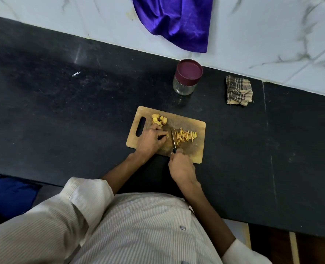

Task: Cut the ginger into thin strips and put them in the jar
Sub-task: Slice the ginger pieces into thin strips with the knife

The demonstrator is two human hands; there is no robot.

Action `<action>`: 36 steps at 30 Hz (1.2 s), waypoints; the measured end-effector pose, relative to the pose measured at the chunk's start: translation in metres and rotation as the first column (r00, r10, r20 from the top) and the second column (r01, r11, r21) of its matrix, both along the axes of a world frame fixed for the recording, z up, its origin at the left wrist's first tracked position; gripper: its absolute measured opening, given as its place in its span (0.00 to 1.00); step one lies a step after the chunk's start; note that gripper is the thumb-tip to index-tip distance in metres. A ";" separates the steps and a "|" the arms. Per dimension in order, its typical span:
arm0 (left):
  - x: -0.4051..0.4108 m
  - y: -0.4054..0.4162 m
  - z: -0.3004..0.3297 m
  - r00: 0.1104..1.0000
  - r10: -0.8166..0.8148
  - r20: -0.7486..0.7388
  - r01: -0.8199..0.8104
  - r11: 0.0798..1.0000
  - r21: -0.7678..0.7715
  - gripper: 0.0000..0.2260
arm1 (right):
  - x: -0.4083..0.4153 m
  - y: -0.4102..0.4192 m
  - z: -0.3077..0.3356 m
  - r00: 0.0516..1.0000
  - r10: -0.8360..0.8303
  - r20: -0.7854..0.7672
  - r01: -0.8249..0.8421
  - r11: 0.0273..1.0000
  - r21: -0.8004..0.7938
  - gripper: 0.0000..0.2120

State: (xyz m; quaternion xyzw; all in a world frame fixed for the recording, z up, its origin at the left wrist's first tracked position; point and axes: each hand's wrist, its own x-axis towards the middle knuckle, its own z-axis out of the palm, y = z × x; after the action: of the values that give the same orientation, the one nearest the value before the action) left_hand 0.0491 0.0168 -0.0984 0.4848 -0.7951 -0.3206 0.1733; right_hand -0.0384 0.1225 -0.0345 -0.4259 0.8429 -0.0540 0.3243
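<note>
The cutting step is in hand: near the middle of the frame, on a wooden cutting board (194, 149), the left hand (150, 140) curls its fingers down over a small piece of ginger, mostly hidden beneath them, while the right hand (180, 168) grips the handle of a knife (173, 139) whose blade stands just right of those fingers. The next move seems to call for a thin slice close beside the fingertips, kept clear of them. Uncut ginger chunks (159, 120), knobbly and yellow-tan, lie at the board's upper left, just above the left hand; a loose heap of pale yellow ginger strips (185, 136) lies right of the blade. The jar (184, 86), clear glass with its maroon lid on, stands on the dark worktop (62, 111) above the board, so it must be opened before filling.
</note>
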 end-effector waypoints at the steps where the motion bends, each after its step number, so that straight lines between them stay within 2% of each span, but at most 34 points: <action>1: 0.000 0.000 0.000 1.000 0.001 0.003 -0.001 1.000 0.001 0.12 | -0.002 0.001 0.000 1.000 -0.015 0.005 0.015 1.000 -0.002 0.13; 13: 0.001 0.002 -0.002 1.000 0.019 -0.022 -0.019 1.000 -0.012 0.11 | -0.016 0.009 0.009 0.991 -0.111 0.074 0.114 0.993 -0.037 0.14; 23: 0.001 0.002 0.000 0.998 0.027 -0.052 -0.029 0.999 -0.023 0.11 | -0.015 0.013 0.006 0.985 -0.105 0.136 0.112 0.992 -0.052 0.14; 32: 0.001 0.002 0.001 0.999 0.029 -0.035 -0.030 0.999 -0.018 0.11 | -0.018 0.020 0.003 0.996 -0.079 0.036 0.082 0.991 -0.106 0.20; 36: 0.001 0.002 0.000 0.999 0.028 -0.035 -0.028 1.000 -0.002 0.11 | -0.019 0.022 0.004 0.998 -0.065 0.007 0.065 0.991 -0.120 0.18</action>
State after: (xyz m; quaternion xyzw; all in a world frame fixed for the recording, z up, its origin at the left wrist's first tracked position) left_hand 0.0501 0.0185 -0.0987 0.4900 -0.7855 -0.3257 0.1919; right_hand -0.0577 0.1449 -0.0306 -0.4170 0.8510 -0.1160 0.2973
